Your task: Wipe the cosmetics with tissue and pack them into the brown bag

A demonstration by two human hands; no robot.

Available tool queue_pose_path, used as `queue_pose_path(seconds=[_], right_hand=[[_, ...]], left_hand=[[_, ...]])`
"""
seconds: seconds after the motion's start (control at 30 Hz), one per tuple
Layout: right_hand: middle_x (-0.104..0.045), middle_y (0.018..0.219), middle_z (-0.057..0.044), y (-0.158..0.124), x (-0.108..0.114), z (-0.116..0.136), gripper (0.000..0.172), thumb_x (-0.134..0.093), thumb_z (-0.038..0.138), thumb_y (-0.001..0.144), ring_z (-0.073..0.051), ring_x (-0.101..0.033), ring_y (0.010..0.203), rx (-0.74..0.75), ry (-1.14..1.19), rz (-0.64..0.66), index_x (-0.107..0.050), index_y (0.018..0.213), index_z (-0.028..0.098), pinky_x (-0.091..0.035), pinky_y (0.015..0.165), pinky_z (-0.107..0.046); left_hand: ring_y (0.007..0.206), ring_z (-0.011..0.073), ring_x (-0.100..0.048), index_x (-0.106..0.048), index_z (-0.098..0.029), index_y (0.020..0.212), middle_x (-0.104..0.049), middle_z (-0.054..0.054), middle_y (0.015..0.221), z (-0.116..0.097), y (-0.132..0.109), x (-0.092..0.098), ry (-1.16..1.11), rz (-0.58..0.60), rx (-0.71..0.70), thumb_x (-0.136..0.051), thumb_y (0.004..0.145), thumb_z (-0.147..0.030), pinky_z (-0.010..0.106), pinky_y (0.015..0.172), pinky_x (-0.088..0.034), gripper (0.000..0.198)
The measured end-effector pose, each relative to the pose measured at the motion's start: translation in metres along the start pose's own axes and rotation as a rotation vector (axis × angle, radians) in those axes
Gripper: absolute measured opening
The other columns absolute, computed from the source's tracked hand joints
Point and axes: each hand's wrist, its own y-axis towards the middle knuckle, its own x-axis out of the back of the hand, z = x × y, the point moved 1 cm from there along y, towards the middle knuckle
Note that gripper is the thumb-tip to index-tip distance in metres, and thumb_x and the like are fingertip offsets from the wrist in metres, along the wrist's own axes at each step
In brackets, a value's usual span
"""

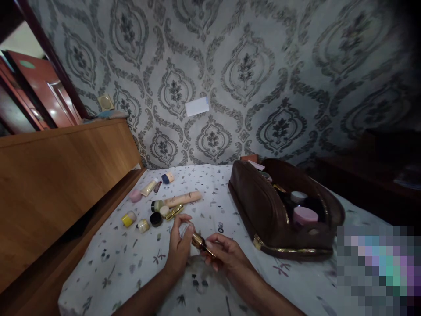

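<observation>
Where the hands meet: low centre of the view, above the white printed sheet (131, 263); both forearms come in from the bottom edge
Right hand (226, 253): fingers closed round the gold tube (201, 242), thumb on top; the tube is tilted, its gold end pointing up-left toward the other hand
Left hand (179, 245): fingers curled; thumb and forefinger drawn together just at the tube's gold end; something pale shows between them; cannot tell whether they grip it or only touch it
Gold tube, position: between the two hands, held off the sheet; near the front corner of the brown bag
Brown bag (263, 206): right of the hands, lying on the sheet, open at the top; gold trim along its lower edge; inside it a pink-lidded jar (305, 216) and, behind that, a white-lidded jar (298, 196)
Loose items: up-left of the hands, well apart from the bag; long peach tube (184, 198); slim gold stick (174, 212) just beside it; black round lid (155, 219); yellow jar (128, 218); pink round piece (135, 195)
Left edge: wooden board (59, 184) running along the sheet
Background: grey patterned wallpaper (246, 74); a white slip (197, 106) stuck on it
</observation>
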Motion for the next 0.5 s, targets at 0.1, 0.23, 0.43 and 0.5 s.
queue_pose_path(seconds=[0.1, 0.23, 0.43, 0.5], right_hand=[[-0.067, 0.07, -0.003, -0.002, -0.004, 0.0, 0.048, -0.083, 0.054, 0.063, -0.01, -0.057, 0.057, -0.025, 0.039, 0.023, -0.06, 0.078, 0.015, -0.033, 0.05, -0.019], [-0.062, 0.065, 0.001, -0.002, -0.006, 0.0, 0.049, -0.084, 0.054, 0.062, -0.011, -0.06, 0.057, -0.017, 0.061, 0.074, -0.055, 0.076, 0.016, -0.032, 0.047, -0.019], [-0.063, 0.061, 0.002, -0.004, -0.007, 0.008, 0.055, -0.079, 0.063, 0.061, -0.01, -0.057, 0.051, 0.096, -0.039, 0.018, -0.051, 0.076, 0.018, -0.035, 0.045, -0.019], [-0.063, 0.063, 0.003, -0.006, -0.004, 0.014, 0.055, -0.079, 0.063, 0.061, -0.009, -0.056, 0.049, 0.134, -0.064, -0.011, -0.051, 0.077, 0.018, -0.036, 0.044, -0.019]], left_hand=[[0.077, 0.0174, -0.052, -0.046, -0.023, 0.112, -0.054, 0.001, 0.089, 0.001, -0.003, -0.003, 0.046, -0.021, 0.003, -0.048, 0.09, -0.062, 0.03, 0.076, -0.045, 0.045], [0.085, 0.021, -0.057, -0.043, -0.021, 0.124, -0.058, 0.004, 0.091, 0.0, -0.01, -0.012, 0.089, 0.141, 0.068, -0.04, 0.091, -0.066, 0.033, 0.08, -0.048, 0.056], [0.128, 0.0306, -0.045, -0.046, -0.017, 0.128, -0.056, 0.015, 0.129, 0.008, -0.015, -0.013, 0.185, 0.087, 0.148, -0.046, 0.086, -0.067, 0.042, 0.11, -0.034, 0.066], [0.137, 0.0326, -0.036, -0.048, -0.018, 0.127, -0.051, 0.016, 0.137, 0.009, -0.013, -0.013, 0.208, 0.039, 0.155, -0.048, 0.084, -0.067, 0.046, 0.115, -0.027, 0.066]])
